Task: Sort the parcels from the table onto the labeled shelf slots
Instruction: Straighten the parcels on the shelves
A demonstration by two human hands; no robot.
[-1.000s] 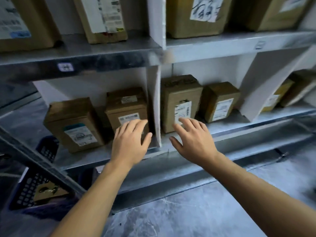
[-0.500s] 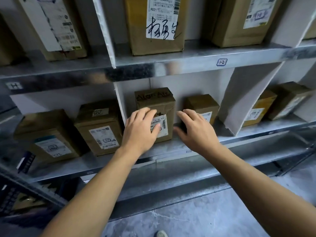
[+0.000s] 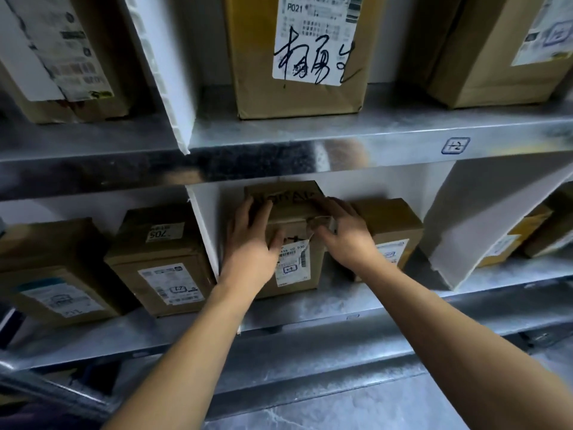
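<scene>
Brightness: dim, with a cool grey cast.
Glare: soft sheen and a brownish reflection on the upper shelf edge (image 3: 341, 153).
Shadows: heavy at the lower left corner.
Blur: left hand (image 3: 248, 243) and right hand (image 3: 344, 240), gripping the middle parcel (image 3: 288, 209), smear slightly; its small print is unreadable.
Distortion: shelf lines bow towards the edges.

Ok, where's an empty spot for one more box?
Bare metal shows on the upper shelf between the scribbled parcel and the rightmost parcel, and along the front of the lower shelf. It's crowded where the left hand and right hand hold the tall parcel.
</scene>
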